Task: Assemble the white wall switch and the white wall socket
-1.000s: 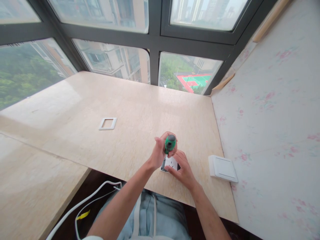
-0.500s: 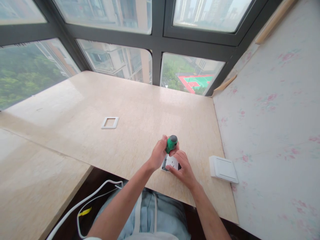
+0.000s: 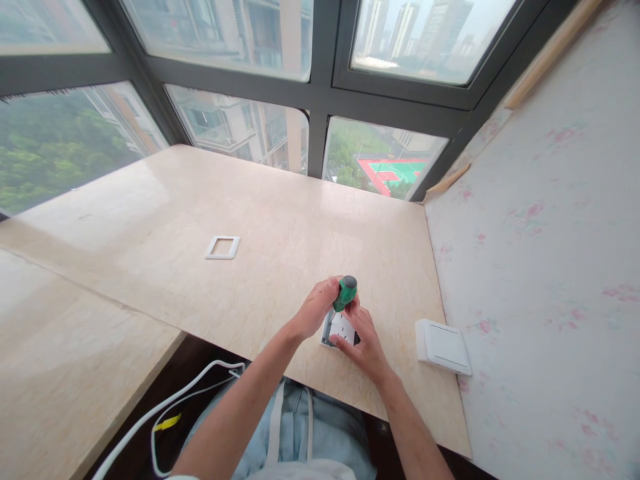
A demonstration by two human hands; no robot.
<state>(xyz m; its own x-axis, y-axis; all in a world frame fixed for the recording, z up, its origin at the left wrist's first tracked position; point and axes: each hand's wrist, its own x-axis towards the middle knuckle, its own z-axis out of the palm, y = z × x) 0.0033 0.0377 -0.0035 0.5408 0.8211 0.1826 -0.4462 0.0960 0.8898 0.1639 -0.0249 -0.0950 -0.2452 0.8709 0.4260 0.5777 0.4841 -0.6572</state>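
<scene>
My left hand (image 3: 315, 308) is wrapped round the green, black-capped handle of a screwdriver (image 3: 345, 293), which stands nearly upright over a white socket module (image 3: 339, 328) lying on the beige marble-look board (image 3: 280, 240). My right hand (image 3: 367, 343) pinches the socket module at its near right side and holds it down. The screwdriver's shaft and tip are hidden behind my fingers.
A white square frame (image 3: 222, 247) lies further out on the board to the left. A white wall switch (image 3: 443, 346) sits on the patterned wall at the right. A white cable (image 3: 165, 407) loops below the board's near edge. Windows run along the back.
My left hand has shifted its grip a little lower on the handle, and the screwdriver now leans slightly to the right. The right hand stays on the socket module.
</scene>
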